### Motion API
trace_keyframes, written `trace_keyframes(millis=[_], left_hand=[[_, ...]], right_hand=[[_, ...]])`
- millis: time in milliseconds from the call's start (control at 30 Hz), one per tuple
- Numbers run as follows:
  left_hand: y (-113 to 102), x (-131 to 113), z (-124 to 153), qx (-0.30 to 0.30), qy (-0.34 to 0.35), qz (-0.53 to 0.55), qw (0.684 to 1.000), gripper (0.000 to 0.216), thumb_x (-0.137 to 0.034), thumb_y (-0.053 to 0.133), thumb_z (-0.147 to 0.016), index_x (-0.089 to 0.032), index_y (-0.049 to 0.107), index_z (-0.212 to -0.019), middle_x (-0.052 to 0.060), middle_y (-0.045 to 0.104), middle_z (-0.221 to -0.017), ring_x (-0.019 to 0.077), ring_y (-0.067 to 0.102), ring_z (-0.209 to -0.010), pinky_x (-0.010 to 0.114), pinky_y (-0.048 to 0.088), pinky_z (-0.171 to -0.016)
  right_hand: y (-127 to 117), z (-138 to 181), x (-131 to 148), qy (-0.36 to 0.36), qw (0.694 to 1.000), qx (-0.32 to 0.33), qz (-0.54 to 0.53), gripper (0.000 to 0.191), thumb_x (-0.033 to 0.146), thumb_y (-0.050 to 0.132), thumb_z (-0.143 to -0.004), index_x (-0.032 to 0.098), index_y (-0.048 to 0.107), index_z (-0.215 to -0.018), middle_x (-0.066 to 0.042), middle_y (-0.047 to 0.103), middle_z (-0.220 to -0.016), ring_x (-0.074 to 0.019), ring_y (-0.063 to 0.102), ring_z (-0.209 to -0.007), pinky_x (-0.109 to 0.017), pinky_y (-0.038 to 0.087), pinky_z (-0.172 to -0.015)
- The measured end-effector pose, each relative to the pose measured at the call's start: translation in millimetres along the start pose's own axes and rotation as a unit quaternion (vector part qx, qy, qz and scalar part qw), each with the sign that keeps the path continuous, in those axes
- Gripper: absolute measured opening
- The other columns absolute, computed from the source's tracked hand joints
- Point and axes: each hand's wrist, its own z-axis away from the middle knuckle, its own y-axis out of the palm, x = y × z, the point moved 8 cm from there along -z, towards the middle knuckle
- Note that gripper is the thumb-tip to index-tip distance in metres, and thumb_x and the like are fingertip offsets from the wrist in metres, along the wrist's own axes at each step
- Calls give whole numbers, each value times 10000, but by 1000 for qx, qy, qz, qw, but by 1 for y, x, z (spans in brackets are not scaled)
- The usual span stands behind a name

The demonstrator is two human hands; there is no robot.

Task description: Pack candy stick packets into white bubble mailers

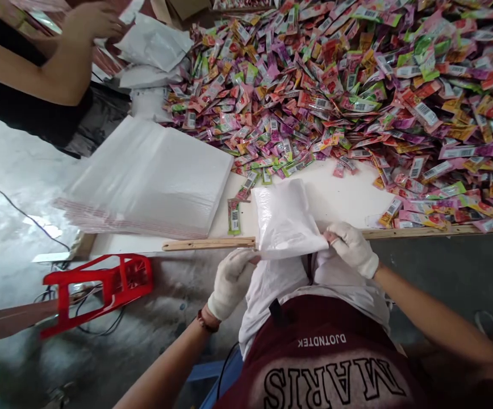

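White pouch (287, 218), glossy, plump, lightly creased

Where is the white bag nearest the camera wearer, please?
In the head view, the white bag is just right of centre at the table's near edge, between the left hand and right hand.

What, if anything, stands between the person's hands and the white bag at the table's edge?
Nothing visible: the left hand and the right hand are at the two near corners of the white bag.
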Motion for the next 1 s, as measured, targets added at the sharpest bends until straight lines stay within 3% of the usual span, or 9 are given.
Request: trace_keyframes(millis=[67, 167, 300, 400, 567, 667, 800, 867, 1000], left_hand=[[-10, 12, -5, -26, -107, 2, 994, 279, -344, 514, -904, -163, 725, -926, 52, 748, -845, 192, 667, -782, 288, 532, -748], [-17, 14, -13, -30, -149, -6, 988, 293, -379, 544, -874, -152, 728, -867, 23, 709, -725, 170, 610, -681, 250, 474, -659], [-14, 4, -17, -8, -122, 7, 992, 270, -377, 551, -865, -174, 730, -860, 25, 704, -720, 176, 606, -691, 250, 459, -670], [-15, 2, -13, 0, -118, 5, 993, 267, -361, 528, -872, -174, 718, -869, 35, 707, -740, 174, 594, -686, 259, 447, -669], [-14, 0, -16, 53, -111, -49, 991, 296, -377, 502, -879, -187, 631, -692, 17, 637, -653, 149, 526, -635, 249, 354, -608], [-8, 5, -24, 73, -120, -98, 985, 324, -389, 524, -858, -193, 559, -603, -12, 524, -545, 128, 438, -559, 258, 275, -573], [2, 24, -23, 88, -156, -141, 974, 341, -420, 550, -845, -198, 543, -586, -7, 523, -542, 132, 430, -541, 268, 255, -570], [-2, 32, -18, 58, -171, -154, 972, 300, -418, 561, -838, -200, 564, -631, 5, 569, -593, 142, 465, -562, 266, 287, -578], [-26, 25, -13, -84, -151, -59, 983, 244, -400, 586, -829, -186, 654, -922, 60, 689, -886, 186, 605, -765, 289, 451, -740]], right_hand=[[-8, -7, -13, 71, 997, -14, 25, 339, 352, 437, -966, 212, 567, -687, -22, 597, -674, -174, 550, -687, -304, 450, -706], [-15, -10, -12, 77, 997, -21, -3, 313, 389, 449, -957, 208, 568, -732, -23, 578, -706, -178, 540, -716, -303, 440, -724], [2, -6, 24, -32, 988, 47, -146, 399, 504, 632, -861, 200, 601, -1117, -83, 634, -1088, -221, 610, -981, -342, 484, -866], [12, -5, 46, -98, 988, 51, -112, 243, 430, 659, -865, 200, 627, -934, -86, 649, -1038, -238, 596, -1019, -382, 453, -929], [23, -16, 28, 8, 997, 74, 23, 368, 372, 468, -967, 208, 526, -643, -18, 575, -661, -174, 529, -693, -311, 401, -727], [27, -25, 19, 71, 983, 117, 120, 347, 357, 478, -952, 202, 587, -662, -45, 654, -720, -189, 573, -752, -310, 381, -745], [31, -34, 13, 110, 963, 156, 189, 229, 339, 539, -916, 204, 676, -790, -80, 720, -867, -240, 620, -892, -345, 383, -807], [32, -38, 5, 143, 969, 139, 143, 177, 347, 632, -862, 198, 678, -944, -73, 715, -901, -234, 621, -880, -343, 399, -802], [45, -45, -5, 229, 955, 90, -165, 749, 301, 760, -744, 165, 430, -1402, -10, 675, -860, -164, 590, -738, -280, 435, -695]])
